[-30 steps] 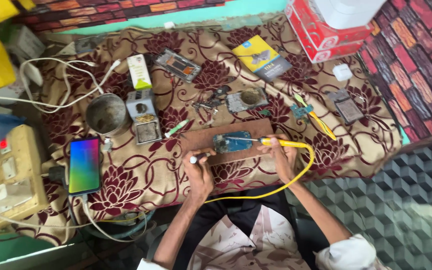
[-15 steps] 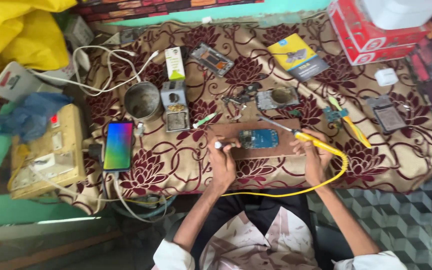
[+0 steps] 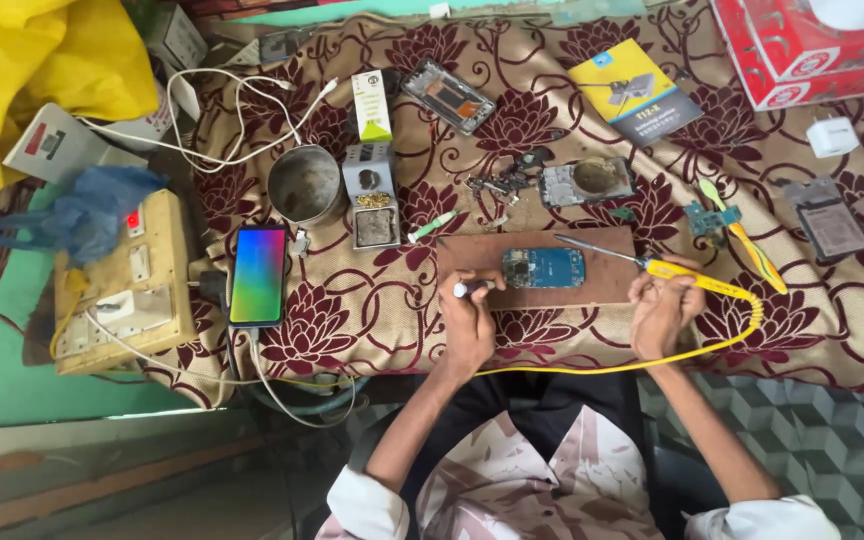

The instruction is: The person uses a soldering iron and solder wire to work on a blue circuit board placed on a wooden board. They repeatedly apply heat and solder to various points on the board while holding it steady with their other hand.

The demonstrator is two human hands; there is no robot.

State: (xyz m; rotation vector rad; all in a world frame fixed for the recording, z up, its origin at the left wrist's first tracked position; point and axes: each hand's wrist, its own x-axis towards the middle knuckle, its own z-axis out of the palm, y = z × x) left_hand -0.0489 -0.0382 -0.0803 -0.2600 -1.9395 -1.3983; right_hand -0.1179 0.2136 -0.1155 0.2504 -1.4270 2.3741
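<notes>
A blue circuit board [image 3: 543, 268] lies on a brown wooden block [image 3: 592, 285] at the near edge of a maroon flowered cloth [image 3: 372, 310]. My right hand [image 3: 660, 312] holds a yellow-handled soldering iron [image 3: 687, 279]; its metal tip [image 3: 579, 244] points left, just right of the board. A yellow cable [image 3: 712, 345] loops from the handle. My left hand [image 3: 470, 322] pinches a thin white-tipped tool [image 3: 468, 289] that touches the block's left side beside the board.
A lit phone [image 3: 258, 274] lies at left beside a yellow switch box [image 3: 122, 290]. Behind the block are a metal cup [image 3: 304, 184], a small grey stand [image 3: 370, 195], a phone frame [image 3: 449, 96], loose parts [image 3: 586, 181], a booklet [image 3: 634, 92] and a red box [image 3: 812, 45].
The view has drifted so everything sits lower and more to the right. Both hands stay at the block; the iron's tip now lies flatter, close to the board's right end.
</notes>
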